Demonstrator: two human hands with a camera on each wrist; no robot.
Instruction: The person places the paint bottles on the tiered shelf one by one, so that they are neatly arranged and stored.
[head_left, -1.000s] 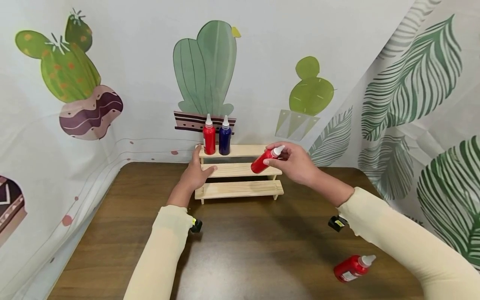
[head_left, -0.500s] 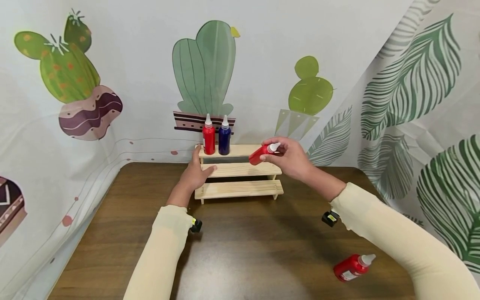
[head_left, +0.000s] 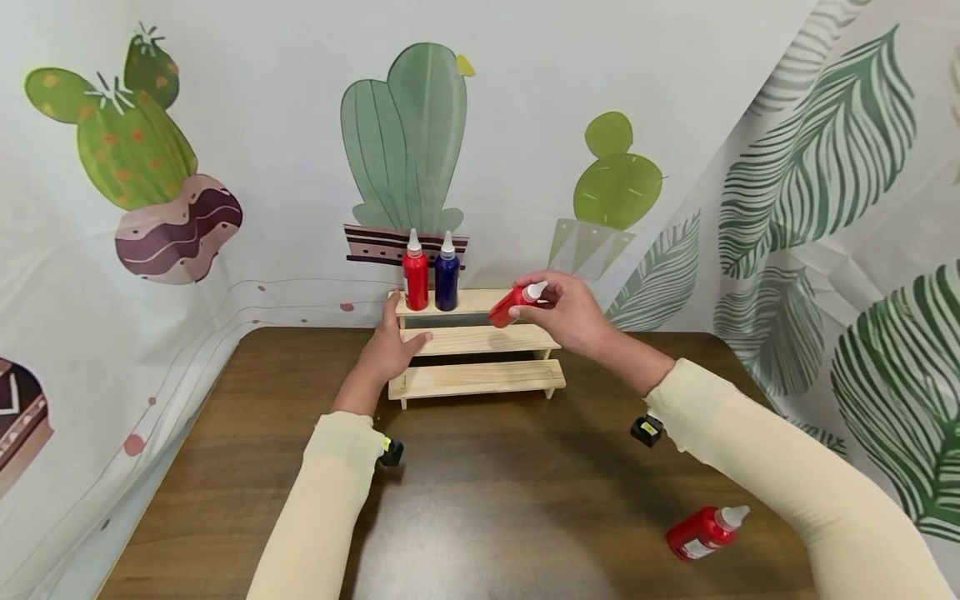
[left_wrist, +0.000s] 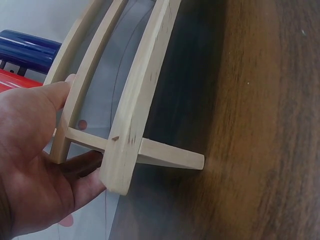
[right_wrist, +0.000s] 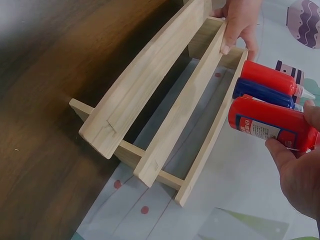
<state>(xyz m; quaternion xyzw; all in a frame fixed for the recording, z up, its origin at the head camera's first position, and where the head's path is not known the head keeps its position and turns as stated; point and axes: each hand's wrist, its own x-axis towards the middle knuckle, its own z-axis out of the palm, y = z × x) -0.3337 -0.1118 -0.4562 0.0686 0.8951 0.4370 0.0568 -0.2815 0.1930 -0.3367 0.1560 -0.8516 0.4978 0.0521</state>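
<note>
A three-tier wooden display stand (head_left: 472, 380) is at the back of the table. My left hand (head_left: 386, 350) grips its left end, thumb over the middle tier and fingers round the side piece (left_wrist: 85, 139). My right hand (head_left: 573, 317) holds a red squeeze bottle (head_left: 508, 307) between thumb and fingers, tilted, its white nozzle pointing up and right. In the head view it overlaps the top and middle tiers. The bottle's label (right_wrist: 265, 130) shows in the right wrist view. On the top tier, at the left, another red bottle (head_left: 416, 280) and a dark blue bottle (head_left: 447, 282) stand upright side by side.
A third red bottle (head_left: 701, 533) with a white nozzle is on the brown wooden table (head_left: 480, 500) at the front right, near my right sleeve. Behind the stand hangs a white cloth (head_left: 517, 125) printed with cacti and leaves.
My right hand has moved left and slightly up with the red bottle, which is tilted further over. My left hand keeps its hold on the stand.
</note>
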